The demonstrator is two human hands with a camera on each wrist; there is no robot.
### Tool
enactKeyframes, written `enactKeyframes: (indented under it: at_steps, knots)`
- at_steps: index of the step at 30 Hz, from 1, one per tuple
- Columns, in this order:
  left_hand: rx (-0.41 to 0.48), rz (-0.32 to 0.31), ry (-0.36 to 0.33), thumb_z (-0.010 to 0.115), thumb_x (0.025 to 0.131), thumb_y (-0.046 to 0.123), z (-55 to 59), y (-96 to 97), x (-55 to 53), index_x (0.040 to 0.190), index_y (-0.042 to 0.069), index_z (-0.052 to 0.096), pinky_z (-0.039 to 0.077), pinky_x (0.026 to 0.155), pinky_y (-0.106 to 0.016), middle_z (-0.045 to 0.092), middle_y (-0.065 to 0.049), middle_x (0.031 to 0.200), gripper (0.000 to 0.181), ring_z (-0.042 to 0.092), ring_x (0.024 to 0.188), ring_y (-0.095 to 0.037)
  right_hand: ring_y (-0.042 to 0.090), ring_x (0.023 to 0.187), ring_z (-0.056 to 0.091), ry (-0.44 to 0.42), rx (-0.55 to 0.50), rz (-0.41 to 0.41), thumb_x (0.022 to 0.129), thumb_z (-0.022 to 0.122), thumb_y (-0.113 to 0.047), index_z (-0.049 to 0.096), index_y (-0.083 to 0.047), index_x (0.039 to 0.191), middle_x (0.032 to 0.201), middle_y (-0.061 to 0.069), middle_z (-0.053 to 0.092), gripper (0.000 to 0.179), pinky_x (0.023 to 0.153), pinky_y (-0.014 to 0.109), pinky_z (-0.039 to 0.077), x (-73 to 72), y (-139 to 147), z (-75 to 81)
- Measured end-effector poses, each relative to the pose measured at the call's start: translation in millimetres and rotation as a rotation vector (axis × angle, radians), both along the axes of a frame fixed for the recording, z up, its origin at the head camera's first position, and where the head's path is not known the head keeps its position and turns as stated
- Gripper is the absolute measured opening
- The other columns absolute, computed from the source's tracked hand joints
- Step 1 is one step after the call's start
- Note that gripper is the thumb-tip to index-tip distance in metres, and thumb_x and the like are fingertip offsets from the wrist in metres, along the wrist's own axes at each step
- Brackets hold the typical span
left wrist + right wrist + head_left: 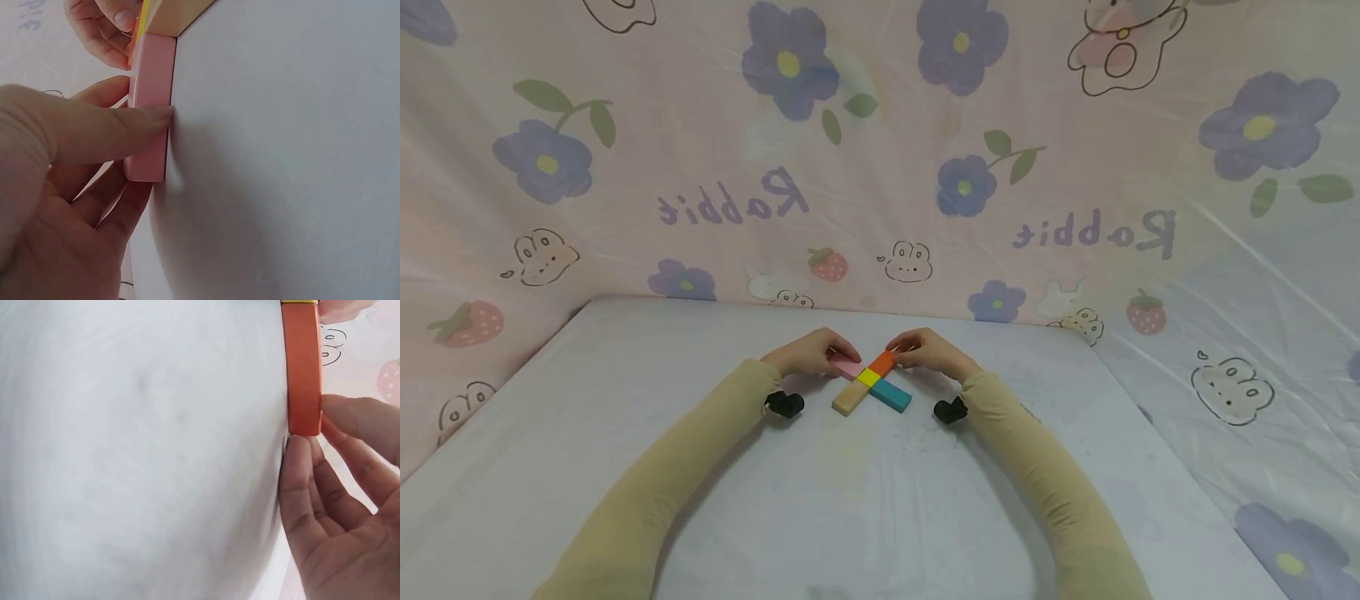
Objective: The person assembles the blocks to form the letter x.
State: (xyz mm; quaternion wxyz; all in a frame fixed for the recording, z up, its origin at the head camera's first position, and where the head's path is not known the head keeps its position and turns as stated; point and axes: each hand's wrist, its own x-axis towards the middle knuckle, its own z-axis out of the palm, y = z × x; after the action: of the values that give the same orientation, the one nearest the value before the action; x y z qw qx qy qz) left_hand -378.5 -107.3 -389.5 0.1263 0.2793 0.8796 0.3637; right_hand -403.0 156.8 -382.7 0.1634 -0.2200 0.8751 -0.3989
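Observation:
Several flat wooden blocks form an X on the table, meeting at a small yellow block (868, 378). My left hand (808, 354) pinches the outer part of the pink block (847, 366), its thumb laid across the near side in the left wrist view. At the far right arm of the X, my right hand (932, 354) holds the outer end of the orange block (304, 372); one fingertip presses against its end face. A plain wood block (851, 397) and a teal block (891, 395) make the two near arms, with neither hand on them.
The blocks lie on a white-covered table (820, 500). Behind it and along both sides hangs a pink curtain (865, 183) printed with flowers, rabbits and strawberries. A black wrist mount (786, 405) sits at the left cuff, another (951, 410) at the right.

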Motion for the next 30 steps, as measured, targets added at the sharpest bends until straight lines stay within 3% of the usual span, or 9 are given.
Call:
enactKeyframes:
  at_steps: [10, 17, 22, 30]
  knots:
    - [0.007, 0.020, -0.001, 0.071, 0.084, 0.001, 2.4, 2.1, 2.5, 0.112, 0.013, 0.071, 0.044, 0.095, -0.033, 0.065, 0.001, 0.110, 0.031, 0.053, 0.100, -0.019, 0.020, 0.088, 0.061, 0.001, -0.001, -0.006, 0.091, 0.065, -0.012, 0.064, -0.005, 0.121, 0.107, 0.010, 0.064, 0.030, 0.080, 0.029, 0.051, 1.7, 0.1, 1.1]
    - [0.010, 0.041, -0.014, 0.071, 0.084, 0.001, 2.5, 2.8, 2.7, 0.114, 0.014, 0.070, 0.043, 0.097, -0.034, 0.064, 0.001, 0.113, 0.033, 0.052, 0.102, -0.020, 0.028, 0.093, 0.060, -0.014, -0.005, 0.013, 0.092, 0.064, -0.012, 0.060, 0.001, 0.125, 0.113, 0.019, 0.062, 0.035, 0.086, 0.039, 0.050, 4.4, -0.4, 6.6]
    - [0.021, 0.042, -0.025, 0.072, 0.084, 0.003, 1.7, 2.2, 2.8, 0.116, 0.014, 0.069, 0.042, 0.099, -0.035, 0.064, 0.001, 0.116, 0.034, 0.052, 0.104, -0.020, 0.020, 0.088, 0.060, 0.007, 0.013, -0.004, 0.092, 0.065, -0.015, 0.063, -0.005, 0.122, 0.108, 0.011, 0.064, 0.032, 0.081, 0.032, 0.050, 2.9, -0.2, 2.6]
    - [0.032, 0.029, -0.027, 0.074, 0.083, 0.005, -0.1, 1.8, 1.8, 0.118, 0.013, 0.068, 0.040, 0.101, -0.036, 0.063, 0.002, 0.116, 0.036, 0.052, 0.107, -0.019, 0.019, 0.087, 0.061, -0.001, 0.015, -0.012, 0.092, 0.065, -0.015, 0.065, -0.007, 0.120, 0.105, 0.007, 0.064, 0.029, 0.079, 0.029, 0.051, 3.8, -0.2, 1.9]
